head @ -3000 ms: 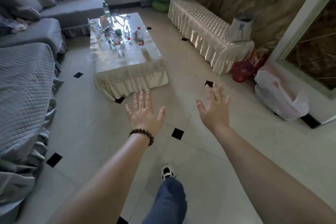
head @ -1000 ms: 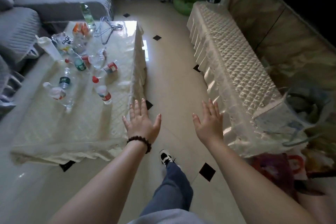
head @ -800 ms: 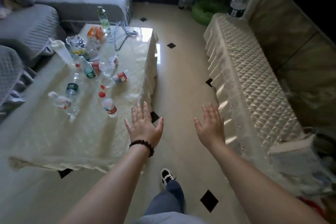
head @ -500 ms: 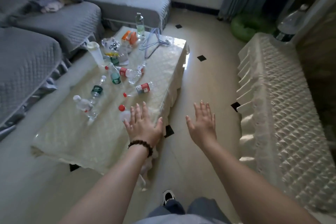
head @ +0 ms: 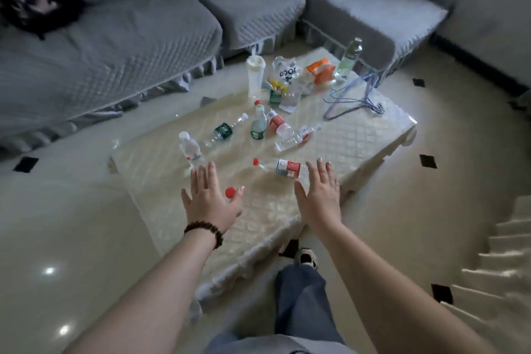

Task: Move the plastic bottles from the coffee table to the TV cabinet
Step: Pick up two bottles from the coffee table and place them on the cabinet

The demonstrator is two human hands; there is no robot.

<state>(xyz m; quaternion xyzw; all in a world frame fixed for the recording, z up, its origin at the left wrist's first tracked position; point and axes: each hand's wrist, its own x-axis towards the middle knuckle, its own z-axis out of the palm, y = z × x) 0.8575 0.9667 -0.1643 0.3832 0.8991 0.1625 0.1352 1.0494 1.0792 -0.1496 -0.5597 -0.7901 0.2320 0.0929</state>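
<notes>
Both hands spread flat: right hand (head: 319, 198) nearest the red-labelled bottle (head: 280, 167), lying crosswise, base just beyond its fingertips; left hand (head: 209, 200) covers a red-capped bottle (head: 230, 192).

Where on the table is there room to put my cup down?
The coffee table is bare on its right side, between the lying bottles and the hangers, and on the near corner below the hands. The far end around the snack bags is crowded.

— What covers the surface (head: 330, 141)?
— A cream quilted cloth in a diamond pattern. The clear bottle (head: 280, 167) has a red cap and red label.
— The sofa (head: 115, 37)?
— Grey, quilted. The floor (head: 71, 224) is pale tile with black diamonds.
</notes>
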